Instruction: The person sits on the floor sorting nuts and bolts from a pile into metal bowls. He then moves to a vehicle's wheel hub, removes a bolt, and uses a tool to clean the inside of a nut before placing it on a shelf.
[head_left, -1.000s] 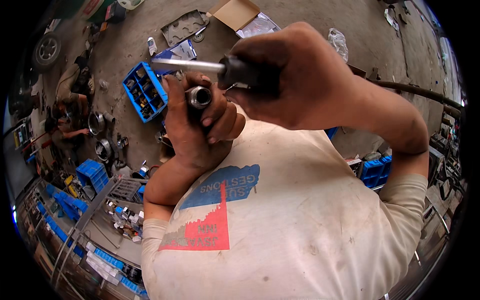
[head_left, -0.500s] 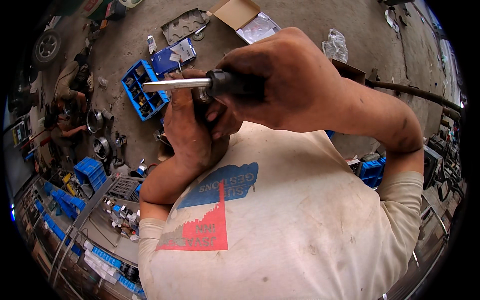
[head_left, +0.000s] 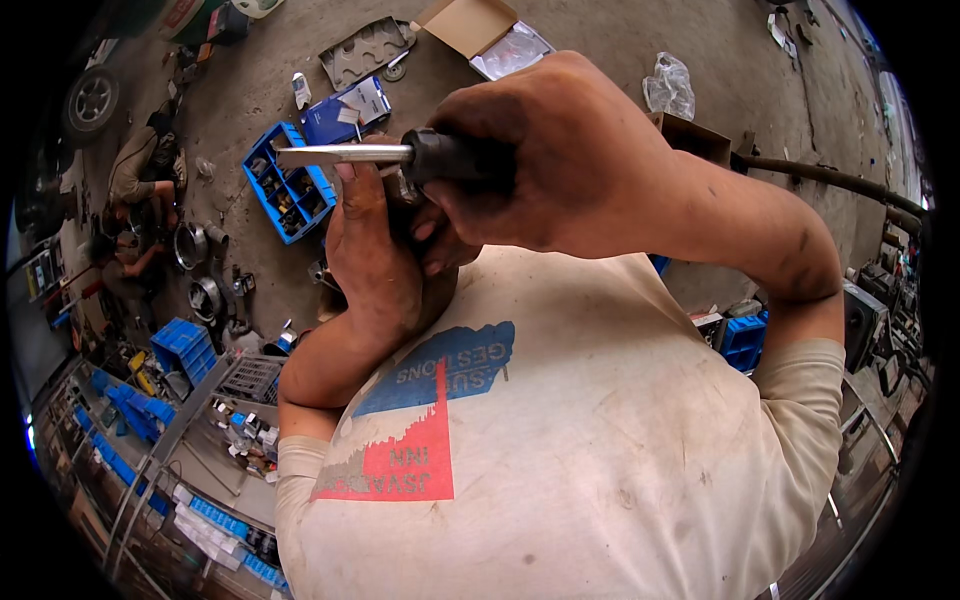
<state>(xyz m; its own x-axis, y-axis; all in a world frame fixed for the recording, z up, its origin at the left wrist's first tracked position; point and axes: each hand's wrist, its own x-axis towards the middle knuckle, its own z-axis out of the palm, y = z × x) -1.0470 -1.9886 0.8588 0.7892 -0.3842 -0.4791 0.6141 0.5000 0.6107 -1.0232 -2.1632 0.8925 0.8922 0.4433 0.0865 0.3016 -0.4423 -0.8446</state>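
Observation:
My right hand (head_left: 575, 150) is closed in a fist round the black handle of a flat-blade screwdriver (head_left: 360, 153). The screwdriver lies nearly level in front of my chest, its bright blade pointing left. Just below and behind the blade, my left hand (head_left: 368, 235) is closed, with its fingers curled up toward the shank. Between the two hands shows a small patch of a shiny metal part (head_left: 405, 188). The left fingers seem to hold that part, but the hands and the screwdriver hide most of it, so its kind cannot be made out.
A blue divided bin (head_left: 290, 185) of small parts stands on the floor beyond my left hand, near a blue box (head_left: 335, 118). An opened carton (head_left: 480, 30) and a clear plastic bag (head_left: 670, 85) lie farther off. At the left, another person (head_left: 140, 180) crouches beside metal parts.
The screwdriver and my right hand have shifted slightly left and up, so the blade reaches a little farther left. My left hand has hardly moved.

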